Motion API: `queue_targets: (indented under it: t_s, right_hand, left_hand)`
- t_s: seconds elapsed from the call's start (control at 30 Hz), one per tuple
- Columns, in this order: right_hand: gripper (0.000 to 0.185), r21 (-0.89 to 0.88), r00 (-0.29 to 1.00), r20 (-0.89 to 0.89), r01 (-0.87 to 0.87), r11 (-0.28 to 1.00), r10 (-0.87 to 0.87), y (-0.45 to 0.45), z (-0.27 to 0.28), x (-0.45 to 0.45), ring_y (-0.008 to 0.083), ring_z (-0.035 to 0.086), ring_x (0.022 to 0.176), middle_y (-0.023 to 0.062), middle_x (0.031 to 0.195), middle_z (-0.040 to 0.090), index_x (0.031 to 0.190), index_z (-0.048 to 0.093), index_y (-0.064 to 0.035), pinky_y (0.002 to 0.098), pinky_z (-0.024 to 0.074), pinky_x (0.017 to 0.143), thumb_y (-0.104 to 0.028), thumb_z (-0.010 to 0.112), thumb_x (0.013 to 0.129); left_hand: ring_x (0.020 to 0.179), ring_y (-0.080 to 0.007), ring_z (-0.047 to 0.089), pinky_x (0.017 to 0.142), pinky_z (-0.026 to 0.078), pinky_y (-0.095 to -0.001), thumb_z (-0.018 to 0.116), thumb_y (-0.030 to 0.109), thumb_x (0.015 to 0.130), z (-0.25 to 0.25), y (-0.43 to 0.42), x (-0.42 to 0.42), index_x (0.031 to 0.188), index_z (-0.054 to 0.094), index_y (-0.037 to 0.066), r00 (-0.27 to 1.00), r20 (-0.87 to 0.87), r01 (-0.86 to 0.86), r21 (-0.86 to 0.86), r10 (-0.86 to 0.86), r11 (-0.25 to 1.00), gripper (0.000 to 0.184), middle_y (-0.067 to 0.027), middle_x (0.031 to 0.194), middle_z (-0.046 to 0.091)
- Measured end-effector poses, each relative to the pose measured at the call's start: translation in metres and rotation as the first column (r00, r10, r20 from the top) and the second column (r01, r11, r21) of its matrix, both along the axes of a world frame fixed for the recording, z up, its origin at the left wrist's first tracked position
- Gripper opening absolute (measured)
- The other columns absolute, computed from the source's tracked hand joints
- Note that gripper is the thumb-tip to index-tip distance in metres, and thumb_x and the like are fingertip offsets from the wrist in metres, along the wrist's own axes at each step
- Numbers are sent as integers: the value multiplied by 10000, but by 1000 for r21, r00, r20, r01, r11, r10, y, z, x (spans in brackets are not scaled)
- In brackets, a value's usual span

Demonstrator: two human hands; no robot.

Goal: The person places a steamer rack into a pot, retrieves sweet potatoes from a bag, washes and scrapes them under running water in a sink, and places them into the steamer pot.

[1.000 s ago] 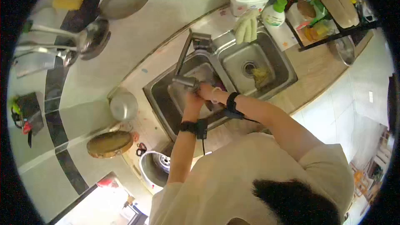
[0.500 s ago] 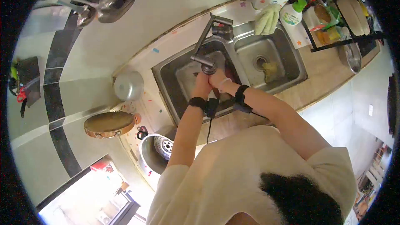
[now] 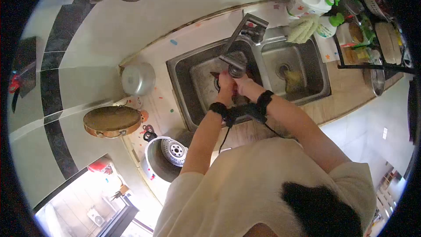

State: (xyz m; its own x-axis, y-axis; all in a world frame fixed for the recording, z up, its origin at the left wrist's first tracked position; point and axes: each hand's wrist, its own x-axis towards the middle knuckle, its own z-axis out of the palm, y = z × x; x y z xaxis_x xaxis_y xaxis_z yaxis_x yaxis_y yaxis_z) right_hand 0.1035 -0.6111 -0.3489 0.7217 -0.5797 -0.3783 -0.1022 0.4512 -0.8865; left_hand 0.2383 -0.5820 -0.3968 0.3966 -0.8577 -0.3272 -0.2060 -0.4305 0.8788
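Both my hands are close together in the left sink basin [image 3: 184, 72], right under the spout of the dark grey faucet [image 3: 233, 63]. My left hand [image 3: 226, 82] is closed, its fingers partly hidden by the faucet head. Pressed against it is my right hand [image 3: 244, 86], closed as well. Bits of a dark red thing [image 3: 214, 74] show beside and between the hands; its kind cannot be made out. Part of a round drain shows at the left hand's edge.
In the right basin [image 3: 307, 57] lies a yellowish clump [image 3: 293, 81] near the drain. A green cloth [image 3: 303, 29], a white jug [image 3: 309, 2] and a pump bottle [image 3: 326, 26] stand behind it. Left are a metal pot [image 3: 138, 79], a round wooden-sided pan [image 3: 112, 121] and an open cooker pot [image 3: 164, 160].
The view has shifted, so the sink sits further right and lower. My hands stay together under the faucet, turned slightly, and the dark red thing shows at different spots around them.
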Motion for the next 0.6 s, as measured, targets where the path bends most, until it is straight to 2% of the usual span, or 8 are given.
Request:
queue_targets:
  t_s: [0.07,0.1,0.13,0.23,0.33,0.4,0.47,0.6]
  right_hand:
    - [258,-315,995,72,85,945,-66,2,-57,5,293,574,830,135,877,600,931,578,-59,395,455,744,-276,546,795]
    - [238,220,984,30,167,961,-178,-1,-10,7,273,575,805,102,868,596,932,568,-74,413,462,723,-269,552,797]
    - [219,660,911,-136,377,650,-391,-4,51,9,253,575,780,69,860,592,933,559,-88,432,470,703,-262,557,799]
    - [202,615,890,-290,455,644,-352,-6,34,-7,215,561,798,42,876,576,942,536,-120,433,477,666,-259,564,798]
    - [192,575,885,-360,460,676,-296,-7,77,-15,195,545,824,34,863,561,939,519,-119,401,479,660,-238,567,797]
    - [206,598,881,-397,461,656,-257,-5,72,-18,202,520,916,28,983,543,1031,502,-123,403,443,783,-212,480,847]
    - [227,617,887,-404,446,649,-225,-3,66,-18,206,510,961,32,1038,539,1079,491,-123,396,425,847,-203,435,874]
    - [237,650,881,-414,461,605,-227,4,64,-8,210,520,963,62,1036,551,1082,490,-116,371,424,855,-228,445,877]
  left_hand:
    - [623,-267,568,606,438,-392,484,202,810,-6,3,3,852,546,-28,921,377,98,25,-100,995,242,-199,733,594]
    - [592,-283,560,611,435,-397,481,222,815,40,6,1,842,548,-26,852,506,133,44,-137,990,259,-198,698,585]
    - [561,-298,552,617,432,-402,477,242,820,78,9,2,833,550,-25,763,623,168,69,-174,983,276,-197,664,576]
    - [512,-323,519,653,423,-415,474,265,830,109,23,11,816,547,-25,968,201,-228,431,153,873,299,-182,587,547]
    - [496,-317,491,642,411,-417,456,283,850,-3,76,25,819,543,-38,937,307,58,335,-167,941,333,-175,593,539]
    - [485,-313,472,635,403,-418,444,295,864,-57,97,23,821,541,-47,935,287,154,196,-207,968,357,-171,598,533]
    - [486,-302,464,611,398,-417,435,309,873,-60,96,12,827,539,-54,998,33,42,213,-50,976,380,-170,603,528]
    - [515,-279,462,542,391,-402,440,337,872,-41,94,12,842,529,-66,992,-125,44,262,-12,964,414,-176,606,518]
